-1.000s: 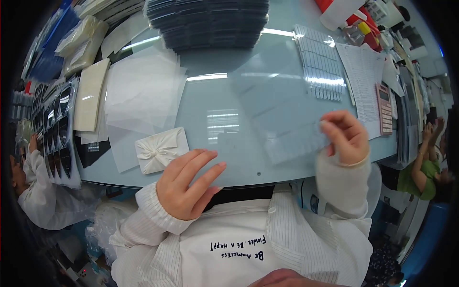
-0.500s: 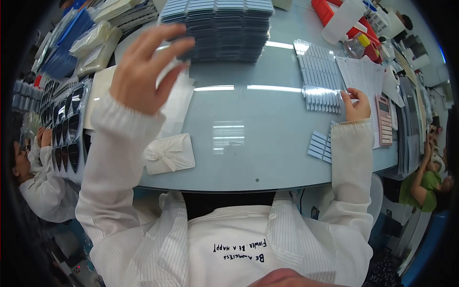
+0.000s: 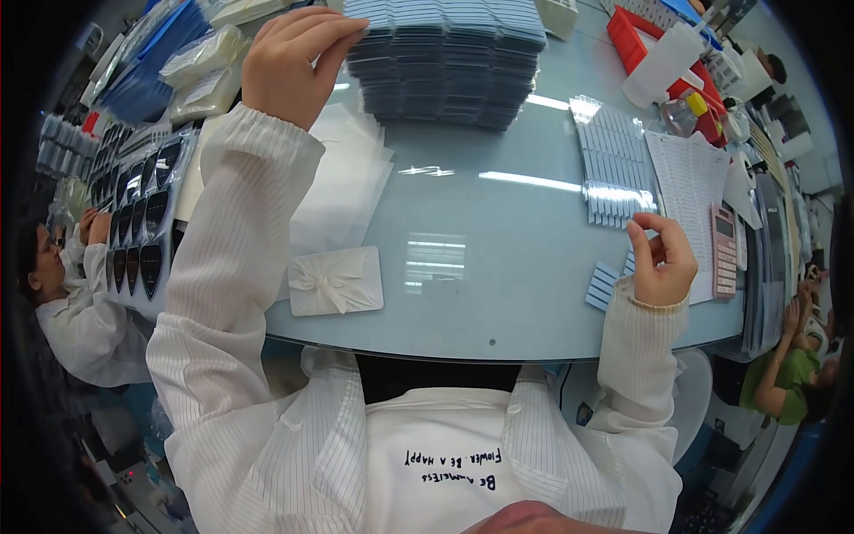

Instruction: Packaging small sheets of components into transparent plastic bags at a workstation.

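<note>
My left hand (image 3: pixel 298 67) reaches the top left corner of a tall stack (image 3: pixel 445 84) of thin sheets with pale blue strips. Its thumb and forefinger close on the edge of the top sheet. At the right, my right hand (image 3: pixel 665 262) hovers just below a lower pile of similar striped sheets (image 3: pixel 614 156). Thumb and forefinger meet there in a pinch; whatever is between them is too small to make out. Small blue-striped pieces (image 3: pixel 602 285) lie beside that wrist, partly hidden by the sleeve.
A white cloth-like pouch with a knotted bow (image 3: pixel 336 281) lies near the front left, below translucent sheets (image 3: pixel 342 191). On the right are a pink calculator (image 3: pixel 724 249), printed paper (image 3: pixel 689 178) and a red tray (image 3: pixel 627 37). Co-workers sit at both sides.
My left hand has moved up to the tall stack's corner and its fingers have closed. My right hand has drawn back toward me from the lower pile's edge. The whole view has shifted slightly.
</note>
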Demonstrator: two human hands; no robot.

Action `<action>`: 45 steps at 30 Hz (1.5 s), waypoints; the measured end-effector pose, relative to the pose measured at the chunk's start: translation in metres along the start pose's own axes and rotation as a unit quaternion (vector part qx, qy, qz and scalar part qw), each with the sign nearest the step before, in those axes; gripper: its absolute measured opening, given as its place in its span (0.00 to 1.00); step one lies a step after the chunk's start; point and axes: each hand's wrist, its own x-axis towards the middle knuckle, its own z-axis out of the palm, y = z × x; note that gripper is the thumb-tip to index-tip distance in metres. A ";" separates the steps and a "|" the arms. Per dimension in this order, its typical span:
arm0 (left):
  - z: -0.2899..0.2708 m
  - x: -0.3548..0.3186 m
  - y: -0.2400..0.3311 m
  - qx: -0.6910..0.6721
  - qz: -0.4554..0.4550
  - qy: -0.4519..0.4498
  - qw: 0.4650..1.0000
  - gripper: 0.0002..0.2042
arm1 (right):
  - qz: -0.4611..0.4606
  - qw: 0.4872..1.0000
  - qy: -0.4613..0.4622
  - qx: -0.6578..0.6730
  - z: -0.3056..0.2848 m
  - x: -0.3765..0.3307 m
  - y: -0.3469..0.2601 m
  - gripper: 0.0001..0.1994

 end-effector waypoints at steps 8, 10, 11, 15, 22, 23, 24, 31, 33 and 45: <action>-0.060 -0.027 0.137 -0.126 0.180 -0.021 0.975 0.03 | -0.005 0.998 -0.004 0.066 0.002 -0.020 -0.046 0.04; -0.063 -0.060 0.171 -0.139 0.186 -0.043 0.972 0.03 | -0.010 0.996 -0.038 0.084 0.011 -0.026 -0.057 0.04; -0.060 -0.076 0.182 -0.157 0.164 -0.072 0.971 0.03 | -0.014 0.993 -0.066 0.096 0.015 -0.029 -0.061 0.04; -0.061 -0.107 0.214 -0.197 0.078 -0.177 0.961 0.07 | -0.039 0.978 -0.187 0.086 0.038 -0.047 -0.064 0.15; -0.072 -0.102 0.229 -0.358 -0.023 -0.159 0.920 0.14 | -0.150 0.955 -0.232 0.104 0.065 -0.055 -0.067 0.30; -0.074 -0.102 0.228 -0.417 -0.052 -0.173 0.891 0.17 | -0.159 0.951 -0.240 0.110 0.068 -0.056 -0.068 0.33; -0.077 -0.102 0.227 -0.417 -0.053 -0.174 0.890 0.17 | -0.164 0.948 -0.246 0.115 0.069 -0.057 -0.068 0.35; -0.097 -0.128 0.192 -0.384 -0.041 -0.265 0.883 0.22 | -0.193 0.915 -0.349 -0.061 0.076 -0.052 -0.058 0.48; -0.099 -0.136 0.190 -0.400 -0.052 -0.298 0.865 0.26 | -0.204 0.899 -0.378 -0.091 0.077 -0.043 -0.053 0.49; -0.092 -0.148 0.206 -0.441 -0.074 -0.253 0.858 0.26 | -0.254 0.883 -0.389 -0.073 0.083 -0.027 -0.046 0.50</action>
